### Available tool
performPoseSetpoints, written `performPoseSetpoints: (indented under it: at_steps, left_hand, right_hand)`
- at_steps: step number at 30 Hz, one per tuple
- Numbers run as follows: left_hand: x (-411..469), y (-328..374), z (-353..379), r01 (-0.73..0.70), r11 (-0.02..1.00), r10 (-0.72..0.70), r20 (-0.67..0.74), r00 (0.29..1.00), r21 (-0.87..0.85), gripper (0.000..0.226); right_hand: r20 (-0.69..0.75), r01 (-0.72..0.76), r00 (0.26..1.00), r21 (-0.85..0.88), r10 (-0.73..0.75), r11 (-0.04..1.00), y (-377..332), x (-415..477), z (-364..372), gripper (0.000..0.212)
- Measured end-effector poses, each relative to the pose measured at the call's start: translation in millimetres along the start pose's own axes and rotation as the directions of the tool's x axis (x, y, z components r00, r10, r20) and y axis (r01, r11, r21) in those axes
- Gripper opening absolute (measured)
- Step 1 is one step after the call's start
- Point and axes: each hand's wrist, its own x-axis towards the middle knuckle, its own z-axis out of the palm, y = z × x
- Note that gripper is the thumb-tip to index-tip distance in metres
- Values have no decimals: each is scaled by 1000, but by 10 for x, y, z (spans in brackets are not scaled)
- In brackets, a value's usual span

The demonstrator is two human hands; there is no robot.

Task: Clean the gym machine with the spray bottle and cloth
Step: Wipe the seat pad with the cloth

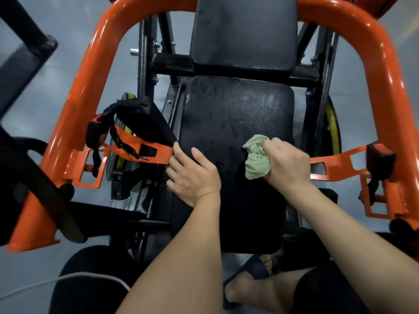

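The gym machine's black seat pad (233, 114) fills the middle of the view, speckled with spray droplets. My right hand (286, 164) grips a bunched pale green cloth (257, 158) and presses it onto the pad's right side. On the pad's left edge my left hand (192, 173) rests, with its fingers curled over the side and its thumb lying on top. The black back pad (243, 35) stands behind the seat. No spray bottle is in view.
An orange tubular frame (90, 87) arches around the seat, with orange brackets (335, 164) on both sides. A black strap with an orange band (133, 137) hangs to the left of the seat. Grey floor lies below, with my sandalled foot (247, 282) at the bottom.
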Motion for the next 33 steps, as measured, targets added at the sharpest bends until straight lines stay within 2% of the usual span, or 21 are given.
performPoseSetpoints:
  at_steps: [6,8,13,17,21,24,28,33]
  left_hand:
    - [-2,6,29,-13,1000,14,-19,1000,22,53]
    - [11,15,37,-10,1000,11,-23,1000,22,53]
    - [21,32,32,-14,1000,14,-35,999,15,53]
    - [31,30,28,-20,999,21,-49,999,31,52]
    - [-1,63,-33,-5,1000,5,-14,1000,12,52]
    - [18,64,-54,-12,1000,12,-3,1000,-18,52]
    - [23,54,-66,-11,1000,11,9,1000,-18,53]
    - [21,42,-40,-14,999,15,32,999,-38,52]
  right_hand:
    - [40,38,998,81,-42,996,-535,1206,325,35]
    - [91,58,993,115,-69,992,-788,1664,424,34]
    - [196,60,978,26,-64,998,-1177,2155,588,25]
    - [156,118,979,92,-131,989,-1043,1896,561,28]
    - [14,235,971,140,-239,962,-788,1271,391,29]
    - [-77,189,981,151,-179,970,-475,602,216,25]
    - [-46,81,996,103,-76,991,-170,-94,59,22]
    - [-90,-9,996,-29,6,1000,-191,-129,97,22]
